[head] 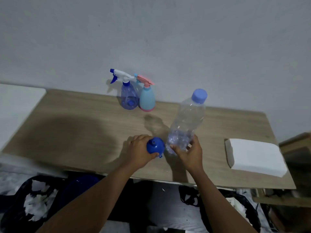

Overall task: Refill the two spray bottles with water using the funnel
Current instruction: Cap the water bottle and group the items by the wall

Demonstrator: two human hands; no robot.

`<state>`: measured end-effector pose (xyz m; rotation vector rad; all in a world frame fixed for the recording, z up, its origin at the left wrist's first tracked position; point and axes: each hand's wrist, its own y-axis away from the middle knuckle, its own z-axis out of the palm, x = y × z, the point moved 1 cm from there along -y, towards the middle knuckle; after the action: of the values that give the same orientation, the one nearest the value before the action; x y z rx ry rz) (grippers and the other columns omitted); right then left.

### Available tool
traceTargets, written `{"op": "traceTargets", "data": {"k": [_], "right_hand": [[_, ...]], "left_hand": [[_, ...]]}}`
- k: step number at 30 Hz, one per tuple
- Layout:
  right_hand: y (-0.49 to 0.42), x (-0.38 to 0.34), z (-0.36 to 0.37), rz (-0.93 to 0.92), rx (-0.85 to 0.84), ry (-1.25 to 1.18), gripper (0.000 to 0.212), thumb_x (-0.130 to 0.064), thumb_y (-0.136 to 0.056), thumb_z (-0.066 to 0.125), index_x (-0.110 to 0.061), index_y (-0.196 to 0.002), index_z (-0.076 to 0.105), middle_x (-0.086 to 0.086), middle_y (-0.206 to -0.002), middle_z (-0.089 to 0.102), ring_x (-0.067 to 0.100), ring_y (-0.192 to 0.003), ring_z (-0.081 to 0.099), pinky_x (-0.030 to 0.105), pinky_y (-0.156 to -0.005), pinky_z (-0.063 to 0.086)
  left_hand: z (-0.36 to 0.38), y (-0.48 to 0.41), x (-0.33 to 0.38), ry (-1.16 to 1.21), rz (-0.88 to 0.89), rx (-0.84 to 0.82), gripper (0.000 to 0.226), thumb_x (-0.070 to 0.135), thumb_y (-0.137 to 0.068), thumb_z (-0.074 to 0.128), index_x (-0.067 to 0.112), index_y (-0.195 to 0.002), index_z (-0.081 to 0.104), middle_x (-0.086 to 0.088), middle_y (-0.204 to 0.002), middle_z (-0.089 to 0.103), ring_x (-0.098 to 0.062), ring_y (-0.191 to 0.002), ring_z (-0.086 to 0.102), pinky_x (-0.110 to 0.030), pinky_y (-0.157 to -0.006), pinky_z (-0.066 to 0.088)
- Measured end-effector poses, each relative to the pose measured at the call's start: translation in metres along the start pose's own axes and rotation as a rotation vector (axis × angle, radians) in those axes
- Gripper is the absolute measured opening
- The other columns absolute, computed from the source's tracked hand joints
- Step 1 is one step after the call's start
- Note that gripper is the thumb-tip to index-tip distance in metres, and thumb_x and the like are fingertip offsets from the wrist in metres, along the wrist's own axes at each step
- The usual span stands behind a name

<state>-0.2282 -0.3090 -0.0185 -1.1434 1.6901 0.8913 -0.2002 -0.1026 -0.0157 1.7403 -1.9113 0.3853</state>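
Funnel [154, 147], clamped in the grip of the left hand [139, 151], is at 6 o'clock on the tabletop [75, 132]; spray bottles [128, 98] stand at 12. The grip of the right hand [191, 153] clamps the water bottle [185, 121] near its base. Held that low, it may topple.

The left forearm [94, 195] and right forearm [217, 195] are showing bare all the way in from the lower edge, and the left grip [139, 151] and right grip [191, 153] are going uncovered too.

table [84, 118]: matt wood grain | water bottle [186, 121]: clear glossy plastic | funnel [155, 146]: smooth plastic
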Motion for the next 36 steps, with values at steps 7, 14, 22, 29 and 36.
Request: {"op": "traceTargets", "data": {"k": [7,14,22,29,36], "right_hand": [[-0.084,-0.020,-0.002,-0.082,0.072,-0.012,0.067,-0.015,-0.067,0.091,-0.043,-0.113,0.052,-0.013,-0.111,0.065,0.003,-0.100,0.065,0.028,-0.083,0.056],[-0.162,-0.018,0.010,-0.123,0.064,-0.042,0.064,-0.018,-0.067,0.090,-0.031,-0.119,0.054,-0.014,-0.112,0.065,0.002,-0.101,0.064,0.038,-0.090,0.057],[-0.194,-0.012,0.015,-0.200,0.039,-0.015,0.058,-0.014,-0.066,0.091,-0.050,-0.101,0.062,-0.016,-0.102,0.069,0.006,-0.095,0.068,0.041,-0.080,0.060],[-0.198,0.001,0.026,-0.129,0.048,-0.042,0.076,-0.024,-0.068,0.091,-0.023,-0.125,0.040,-0.010,-0.119,0.056,0.007,-0.108,0.061,0.037,-0.092,0.056],[-0.205,0.003,0.034,-0.096,0.055,-0.002,0.079,-0.029,-0.070,0.088,-0.023,-0.132,0.039,-0.007,-0.126,0.053,0.009,-0.115,0.056,0.042,-0.095,0.055]], "left_hand": [[-0.025,-0.109,0.033,0.080,0.057,0.034,0.061,0.032,-0.071,0.083,0.017,-0.125,0.060,-0.002,-0.124,0.059,-0.023,-0.109,0.059,-0.020,-0.081,0.035],[0.003,-0.173,0.040,-0.008,-0.002,0.095,0.058,0.041,-0.074,0.078,0.024,-0.126,0.058,0.003,-0.123,0.057,-0.022,-0.110,0.059,-0.028,-0.078,0.038],[0.034,-0.194,0.029,0.022,-0.022,0.105,0.052,0.032,-0.080,0.076,0.017,-0.125,0.056,-0.002,-0.123,0.059,-0.023,-0.110,0.059,-0.032,-0.088,0.044],[0.045,-0.199,0.029,0.037,-0.026,0.169,0.052,0.024,-0.082,0.074,0.015,-0.129,0.054,-0.002,-0.130,0.056,-0.025,-0.116,0.057,-0.037,-0.093,0.045],[0.050,-0.202,0.028,-0.052,-0.061,0.184,0.071,0.030,-0.085,0.071,0.018,-0.145,0.036,-0.001,-0.144,0.048,-0.028,-0.125,0.054,-0.050,-0.094,0.051]]}}
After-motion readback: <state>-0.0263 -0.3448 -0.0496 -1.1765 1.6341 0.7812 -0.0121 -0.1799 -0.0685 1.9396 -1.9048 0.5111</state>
